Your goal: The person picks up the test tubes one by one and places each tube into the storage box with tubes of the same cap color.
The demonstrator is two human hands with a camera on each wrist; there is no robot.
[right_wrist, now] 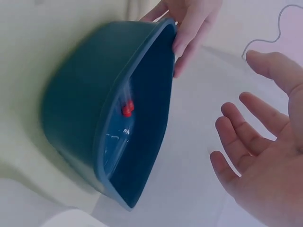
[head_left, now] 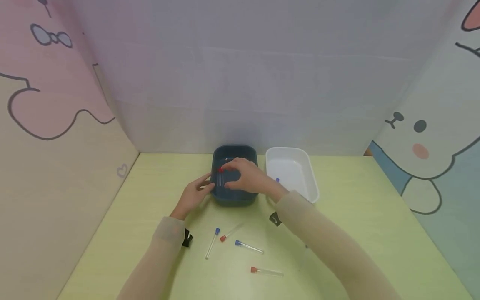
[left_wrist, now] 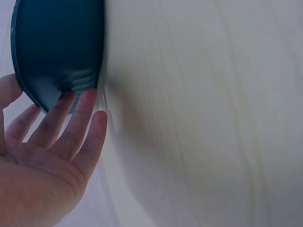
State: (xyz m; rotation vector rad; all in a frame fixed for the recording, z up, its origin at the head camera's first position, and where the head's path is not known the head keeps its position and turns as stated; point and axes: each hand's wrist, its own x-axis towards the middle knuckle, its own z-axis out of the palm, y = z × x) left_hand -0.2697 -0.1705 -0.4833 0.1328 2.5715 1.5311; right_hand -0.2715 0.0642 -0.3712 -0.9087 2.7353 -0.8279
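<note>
In the head view, the dark blue bin [head_left: 234,201] stands at the centre of the frame, and the left hand [head_left: 193,196] rests its thumb and fingers against the bin's left side. The left wrist view shows those fingers spread and nearly straight on the wall. The right hand [head_left: 247,177] is above the bin, fingers spread and loosely bent, holding nothing. Inside, red-capped tubes [head_left: 220,178] lie toward the left; the right wrist view shows two red caps [right_wrist: 128,109] there, apart from the right fingers. Just right of it stands the white bin [head_left: 290,164], where a blue cap [head_left: 277,180] shows. Along the lower middle of the frame, blue-capped tubes [head_left: 249,247] and other red-capped tubes [head_left: 267,271] lie scattered on the table [head_left: 356,200].
</note>
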